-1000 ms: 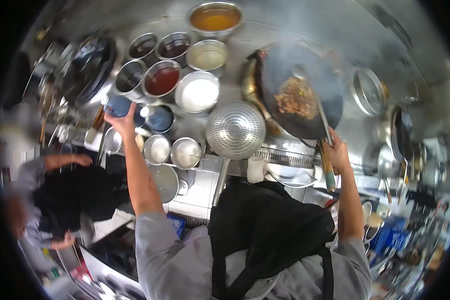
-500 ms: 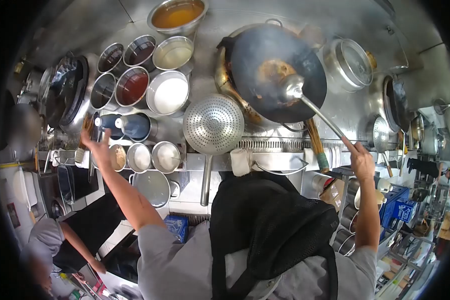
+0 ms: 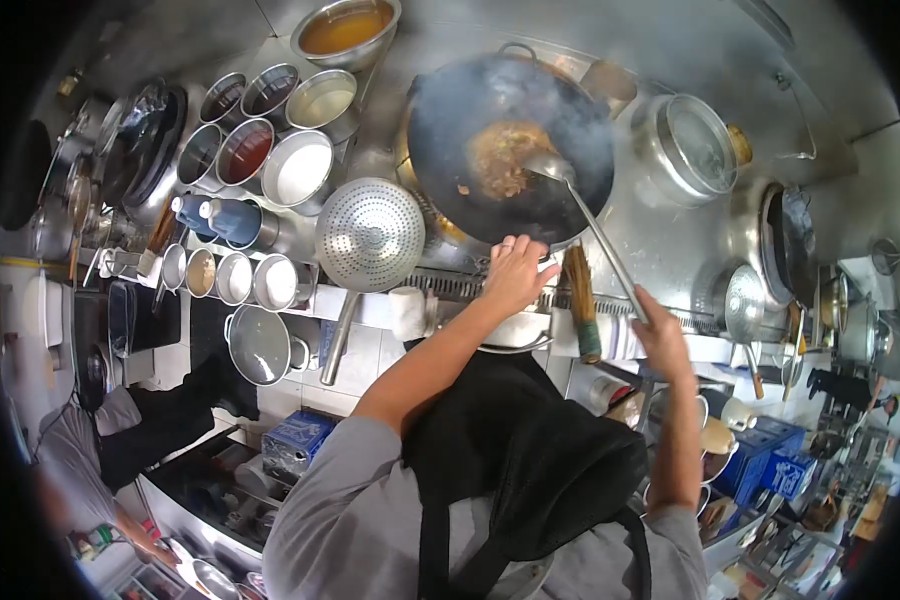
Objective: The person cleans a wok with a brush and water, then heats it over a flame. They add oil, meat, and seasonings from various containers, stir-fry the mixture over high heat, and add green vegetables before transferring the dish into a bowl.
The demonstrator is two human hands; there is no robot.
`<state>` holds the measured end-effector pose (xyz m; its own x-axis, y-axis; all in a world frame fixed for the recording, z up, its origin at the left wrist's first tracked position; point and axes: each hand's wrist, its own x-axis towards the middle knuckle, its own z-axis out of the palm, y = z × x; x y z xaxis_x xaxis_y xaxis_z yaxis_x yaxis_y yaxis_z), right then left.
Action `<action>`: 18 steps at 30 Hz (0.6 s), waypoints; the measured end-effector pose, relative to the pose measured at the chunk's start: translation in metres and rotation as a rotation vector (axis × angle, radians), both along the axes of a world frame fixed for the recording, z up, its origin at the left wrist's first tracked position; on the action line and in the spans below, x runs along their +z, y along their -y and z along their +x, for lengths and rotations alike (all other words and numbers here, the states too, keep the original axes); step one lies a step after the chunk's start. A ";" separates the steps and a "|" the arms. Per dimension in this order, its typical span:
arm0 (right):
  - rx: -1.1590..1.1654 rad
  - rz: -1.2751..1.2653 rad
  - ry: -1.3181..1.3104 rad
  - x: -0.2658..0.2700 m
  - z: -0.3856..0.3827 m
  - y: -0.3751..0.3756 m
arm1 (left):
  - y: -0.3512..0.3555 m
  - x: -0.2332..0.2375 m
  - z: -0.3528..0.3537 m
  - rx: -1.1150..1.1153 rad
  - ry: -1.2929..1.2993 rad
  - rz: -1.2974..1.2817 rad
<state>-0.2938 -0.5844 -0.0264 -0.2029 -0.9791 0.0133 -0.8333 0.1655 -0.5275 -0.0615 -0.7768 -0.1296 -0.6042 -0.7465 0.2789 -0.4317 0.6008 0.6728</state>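
Fingers curled over the near rim, my left hand [image 3: 515, 275] grips the near loop handle of a dark wok [image 3: 450, 190] and mostly hides that handle. The thumb sticks out to the right. In my right hand [image 3: 660, 335] is the long handle of a metal ladle [image 3: 590, 222]. Its bowl rests at the browned food [image 3: 505, 160] in the middle of the wok, and smoke rises around it. A bamboo brush [image 3: 581, 310] with a green-bound end lies between my two hands.
Left of the wok sits a perforated strainer [image 3: 370, 235]. Beyond it stand several steel pots of sauces, including a white one [image 3: 297, 170], and dark bottles [image 3: 230, 222]. A lidded pot [image 3: 695, 150] is to the right. A co-worker's arm [image 3: 140, 535] shows at lower left.
My left hand has moved right from beside the bottles to the wok's near handle. The ladle has shifted slightly within the wok, and the whole view has turned a little.
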 end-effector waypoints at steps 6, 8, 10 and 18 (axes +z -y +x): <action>-0.244 0.042 0.254 -0.015 0.015 0.055 | 0.012 -0.024 0.006 0.027 -0.031 -0.063; -0.258 -0.023 0.210 -0.025 0.006 0.075 | 0.014 -0.023 0.010 0.040 -0.021 -0.060; -0.238 0.019 0.230 -0.026 -0.002 0.097 | 0.012 -0.022 0.009 0.062 -0.013 -0.052; 0.193 0.025 0.048 -0.063 -0.030 0.110 | -0.008 -0.010 0.008 0.207 -0.072 -0.055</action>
<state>-0.3235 -0.6943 -0.0898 -0.0109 -0.9998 -0.0163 -0.8247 0.0182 -0.5653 -0.0540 -0.7685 -0.1397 -0.4168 -0.8350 0.3592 -0.5013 0.5408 0.6754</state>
